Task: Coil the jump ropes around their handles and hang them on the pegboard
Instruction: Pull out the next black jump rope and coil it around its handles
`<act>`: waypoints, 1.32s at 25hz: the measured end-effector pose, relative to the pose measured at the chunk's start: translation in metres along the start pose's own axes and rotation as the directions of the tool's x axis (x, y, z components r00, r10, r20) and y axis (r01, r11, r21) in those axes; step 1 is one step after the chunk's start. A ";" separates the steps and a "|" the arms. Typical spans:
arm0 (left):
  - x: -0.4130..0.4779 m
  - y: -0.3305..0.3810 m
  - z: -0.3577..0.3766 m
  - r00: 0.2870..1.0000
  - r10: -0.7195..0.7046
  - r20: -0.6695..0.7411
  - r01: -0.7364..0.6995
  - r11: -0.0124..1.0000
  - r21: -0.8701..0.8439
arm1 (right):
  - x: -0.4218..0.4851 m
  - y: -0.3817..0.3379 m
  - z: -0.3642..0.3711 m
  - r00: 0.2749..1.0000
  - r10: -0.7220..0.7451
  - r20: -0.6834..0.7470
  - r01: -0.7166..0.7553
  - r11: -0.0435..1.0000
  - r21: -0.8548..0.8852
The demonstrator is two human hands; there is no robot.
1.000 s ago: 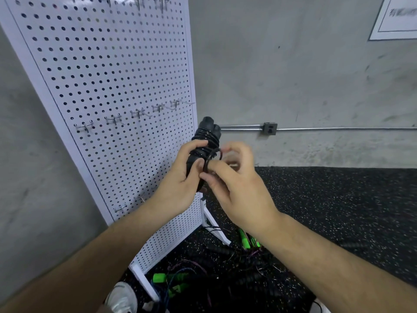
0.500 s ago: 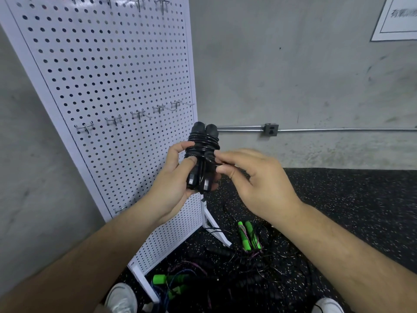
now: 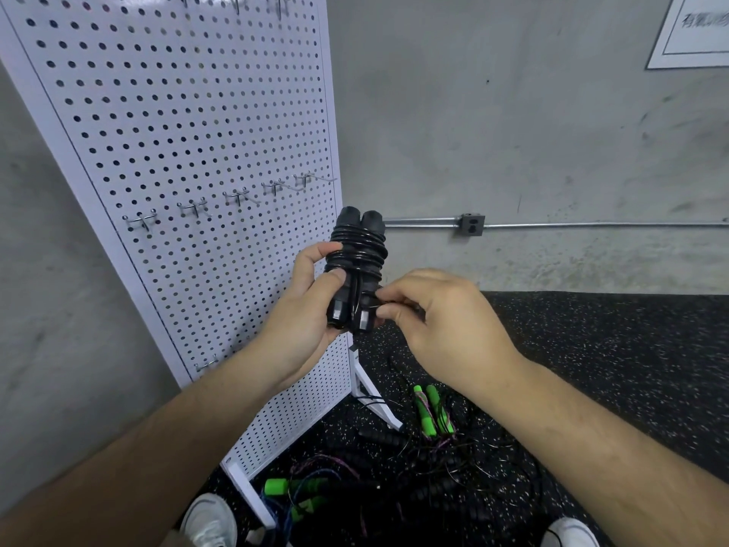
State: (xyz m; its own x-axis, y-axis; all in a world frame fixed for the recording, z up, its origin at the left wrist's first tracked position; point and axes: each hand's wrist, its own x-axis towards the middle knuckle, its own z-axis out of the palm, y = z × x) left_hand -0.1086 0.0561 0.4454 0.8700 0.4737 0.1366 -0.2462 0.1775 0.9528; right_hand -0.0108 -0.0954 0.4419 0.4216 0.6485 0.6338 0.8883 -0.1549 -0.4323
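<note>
A black jump rope (image 3: 357,252) has its cord coiled around its two handles, which stand upright side by side in front of me. My left hand (image 3: 303,309) grips the lower part of the handles from the left. My right hand (image 3: 438,313) pinches the black cord at the bundle's lower right, near the handle ends. The white pegboard (image 3: 189,152) leans at the left, with a row of bare metal hooks (image 3: 236,197) across its middle. More ropes lie on the floor below.
A tangle of jump ropes lies on the black speckled floor, with green handles (image 3: 432,412) and more green handles (image 3: 292,491) among black ones. The pegboard's white foot (image 3: 374,392) stands beside them. My shoes (image 3: 211,521) show at the bottom. A conduit and outlet box (image 3: 471,225) run along the concrete wall.
The bundle has turned so both handle tops face me and sits slightly lower. My right hand moved from the coil's middle down to the lower right, still pinching the cord.
</note>
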 end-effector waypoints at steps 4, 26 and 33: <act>0.000 -0.003 -0.003 0.997 -0.028 0.065 0.032 0.998 -0.056 | -0.005 -0.005 0.008 0.965 0.264 0.002 -0.255 0.931 0.262; -0.010 -0.007 -0.010 0.974 -0.022 0.225 0.023 1.000 -0.001 | -0.005 -0.012 0.016 0.823 0.539 0.180 -0.507 0.552 0.662; -0.007 -0.007 -0.004 0.987 -0.088 0.134 0.073 0.991 0.111 | -0.001 -0.008 0.014 0.668 0.579 0.468 -0.685 0.233 0.690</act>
State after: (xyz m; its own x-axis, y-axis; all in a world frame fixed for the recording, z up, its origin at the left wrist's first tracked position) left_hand -0.1145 0.0555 0.4367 0.9376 0.3366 0.0873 -0.1329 0.1150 0.9844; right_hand -0.0208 -0.0841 0.4357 0.7108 0.6919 -0.1270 -0.2078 0.0341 -0.9776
